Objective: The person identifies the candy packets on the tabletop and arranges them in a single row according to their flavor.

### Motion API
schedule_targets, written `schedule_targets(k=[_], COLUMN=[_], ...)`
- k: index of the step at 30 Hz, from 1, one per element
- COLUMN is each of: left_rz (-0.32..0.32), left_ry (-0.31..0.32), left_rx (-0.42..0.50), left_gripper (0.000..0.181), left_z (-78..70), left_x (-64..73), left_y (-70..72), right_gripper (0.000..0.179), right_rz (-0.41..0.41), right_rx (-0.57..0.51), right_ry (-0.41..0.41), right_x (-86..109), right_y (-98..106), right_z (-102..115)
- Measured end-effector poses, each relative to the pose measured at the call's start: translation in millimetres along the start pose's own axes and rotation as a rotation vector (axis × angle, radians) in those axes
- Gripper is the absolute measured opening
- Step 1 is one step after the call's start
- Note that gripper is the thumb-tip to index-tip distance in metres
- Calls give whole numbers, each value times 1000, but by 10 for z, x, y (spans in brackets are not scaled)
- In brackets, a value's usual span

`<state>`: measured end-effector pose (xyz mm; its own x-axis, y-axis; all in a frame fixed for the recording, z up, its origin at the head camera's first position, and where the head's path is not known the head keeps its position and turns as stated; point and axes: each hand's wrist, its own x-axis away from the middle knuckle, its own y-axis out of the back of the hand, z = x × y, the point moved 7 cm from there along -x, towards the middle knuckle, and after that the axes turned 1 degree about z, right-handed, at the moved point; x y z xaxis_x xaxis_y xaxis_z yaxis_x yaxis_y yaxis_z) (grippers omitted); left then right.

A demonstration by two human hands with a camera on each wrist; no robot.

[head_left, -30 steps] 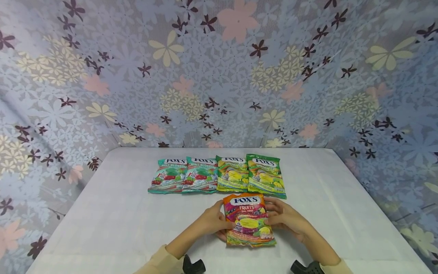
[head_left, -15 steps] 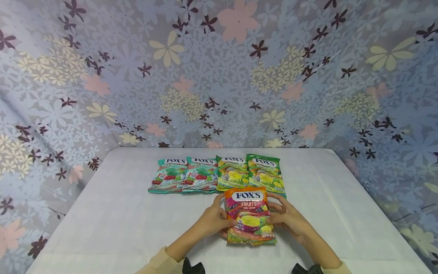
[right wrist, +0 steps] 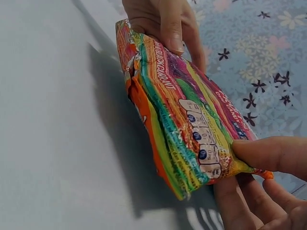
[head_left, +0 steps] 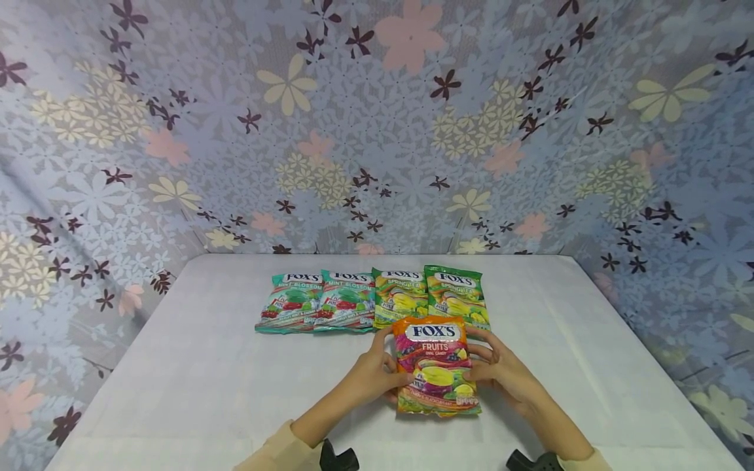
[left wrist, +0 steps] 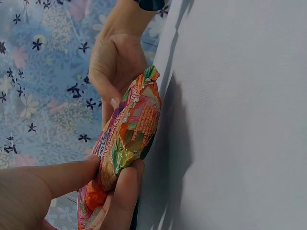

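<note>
An orange and magenta Fox's Fruits candy bag [head_left: 437, 356] is held between both hands, front facing up toward the head camera. My left hand [head_left: 371, 374] pinches its left side, thumb on the front and fingers behind. On the opposite side my right hand [head_left: 509, 378] pinches it the same way. In the left wrist view the candy bag [left wrist: 139, 112] is tilted, with a shadow on the white surface beside it. The right wrist view shows the bag's lower edge [right wrist: 168, 139] standing apart from its shadow. Its top overlaps the green bags in the head view.
Behind lie two teal Mint Blossom candy bags [head_left: 288, 306] and two green-yellow Spring Tea candy bags [head_left: 400, 294], side by side in a row. They rest on a white-covered table [head_left: 206, 366]. Flower-patterned cloth [head_left: 400, 131] rises behind and at both sides.
Both hands have moved the Fruits candy bag slightly up and to the right in the head view, and its top now covers the lower part of the Spring Tea bags. The row stays put.
</note>
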<state>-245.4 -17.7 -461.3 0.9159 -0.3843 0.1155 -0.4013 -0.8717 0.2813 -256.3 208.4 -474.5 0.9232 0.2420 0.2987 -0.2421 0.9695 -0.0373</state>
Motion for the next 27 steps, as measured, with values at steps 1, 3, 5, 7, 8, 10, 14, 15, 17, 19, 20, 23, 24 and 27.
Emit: schedule_targets(k=[1, 3, 5, 7, 8, 10, 14, 15, 17, 19, 20, 23, 24, 27], left_rz=[0, 2, 2, 2, 2, 1, 8, 12, 17, 23, 23, 21, 20, 20], left_ry=[-1, -3, -7, -10, -10, -13, -30, -37, -46, -48, -45, -36, -36, -38], left_rx=[2, 4, 3, 6, 6, 2, 6, 4, -1, -7, -10, -13, -12, -9], left_gripper=[94, 94, 95, 95, 95, 96, 97, 97, 97, 96, 96, 95, 95, 93], left_z=[-6, -22, -41, -58, -66, -78, -103, -110, -121, -127, -126, -126, -127, -134], left_x=[-10, -32, -56, -80, -92, -116, -165, -177, -201, -227, -244, -295, -312, -363], left_y=[-6, -19, -32, -49, -58, -75, -114, -124, -141, -155, -163, -178, -183, -198], right_gripper=[87, 88, 89, 89, 89, 88, 88, 89, 89, 90, 90, 89, 90, 89], right_rz=[-6, -16, -27, -35, -33, -38, -47, -56, -60, -72, -78, -97, -102, -121], right_rx=[1, 6, 11, 13, 12, 8, 8, 9, 18, 24, 25, 19, 17, 16], right_ry=[0, 2, 4, 7, 10, 9, 9, 6, 7, 2, -2, -17, -21, -30], right_x=[1, 1, 2, 9, 11, 17, 29, 32, 36, 40, 42, 40, 35, 16], right_y=[10, 35, 62, 90, 102, 129, 189, 206, 233, 261, 273, 308, 318, 363], right_z=[0, -1, -6, -3, -1, 6, 17, 17, 16, 15, 14, 10, 8, -4])
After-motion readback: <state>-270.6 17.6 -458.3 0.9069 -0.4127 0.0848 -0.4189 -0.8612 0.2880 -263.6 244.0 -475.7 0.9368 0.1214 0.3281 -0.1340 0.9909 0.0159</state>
